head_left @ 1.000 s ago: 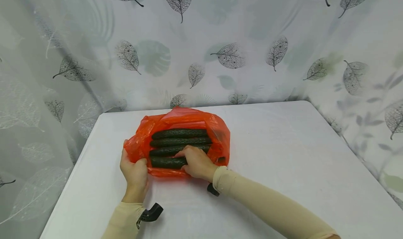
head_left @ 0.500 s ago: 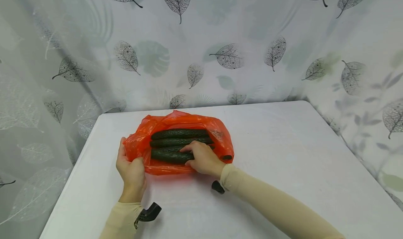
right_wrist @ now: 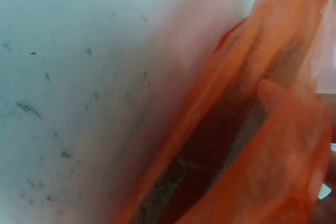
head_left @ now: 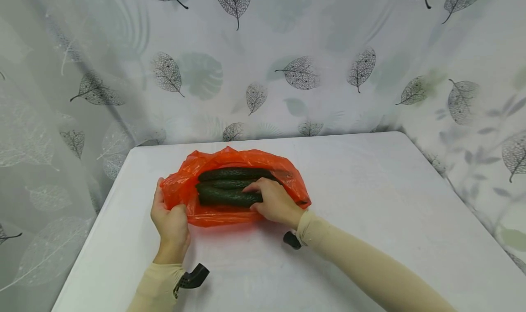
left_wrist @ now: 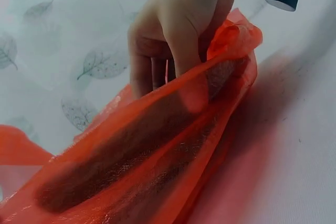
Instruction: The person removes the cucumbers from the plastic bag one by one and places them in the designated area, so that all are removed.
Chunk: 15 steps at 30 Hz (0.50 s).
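A thin red plastic bag [head_left: 238, 156] lies on the table with its mouth spread open. Several long dark-green cucumbers [head_left: 234, 172] lie side by side within it. My left hand [head_left: 170, 225] grips the bag's gathered left end, the thumb on the near side. Reaching into the mouth, my right hand [head_left: 275, 202] holds the nearest cucumber [head_left: 226, 197], with fingers over its top and thumb on the near side. The right wrist view shows a thumb [right_wrist: 270, 95] through the red film. The cucumbers' right ends are hidden by the hand and bag.
The white table [head_left: 370, 202] extends well to the right of the bag. Behind it hangs a leaf-patterned curtain [head_left: 287, 70], which also closes off both sides. A black wrist device [head_left: 195, 276] sits at the left cuff.
My right hand has moved right and a little away from me, bringing the nearest cucumber back over the one behind. The bag's right side has stretched rightward. The left hand has shifted only slightly.
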Tool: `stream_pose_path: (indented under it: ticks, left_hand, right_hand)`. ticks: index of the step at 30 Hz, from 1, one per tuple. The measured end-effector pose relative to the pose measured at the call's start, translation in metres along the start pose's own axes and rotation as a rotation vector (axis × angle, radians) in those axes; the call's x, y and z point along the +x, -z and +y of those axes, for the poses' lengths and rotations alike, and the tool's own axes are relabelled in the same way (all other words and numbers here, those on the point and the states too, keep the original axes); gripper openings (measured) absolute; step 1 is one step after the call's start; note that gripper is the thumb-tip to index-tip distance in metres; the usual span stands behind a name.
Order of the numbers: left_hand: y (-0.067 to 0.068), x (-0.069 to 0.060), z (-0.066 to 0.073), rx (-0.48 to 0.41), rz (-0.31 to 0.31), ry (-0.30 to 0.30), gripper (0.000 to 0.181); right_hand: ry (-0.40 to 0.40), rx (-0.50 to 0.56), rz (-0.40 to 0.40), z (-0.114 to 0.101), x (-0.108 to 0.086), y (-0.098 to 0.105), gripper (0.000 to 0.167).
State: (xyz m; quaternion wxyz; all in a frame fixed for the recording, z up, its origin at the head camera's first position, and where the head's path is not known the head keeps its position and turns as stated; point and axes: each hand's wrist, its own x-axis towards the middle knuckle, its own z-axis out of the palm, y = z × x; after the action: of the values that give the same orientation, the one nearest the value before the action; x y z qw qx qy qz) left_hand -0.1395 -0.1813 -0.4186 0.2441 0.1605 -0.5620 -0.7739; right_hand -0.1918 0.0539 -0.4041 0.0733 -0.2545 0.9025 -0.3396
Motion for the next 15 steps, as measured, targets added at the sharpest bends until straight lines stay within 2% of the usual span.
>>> stream_pose_path:
  ticks: [6,15]
  left_hand:
    - [0.002,-0.001,-0.002,0.013,-0.004,0.019,0.081]
    - [-0.001,-0.002,-0.005,0.031,0.022,0.012,0.077]
  right_hand:
    - [0.018,0.11,-0.002,-0.001,-0.002,0.008,0.043]
    - [0.033,0.315,-0.017,-0.004,0.0,0.021,0.046]
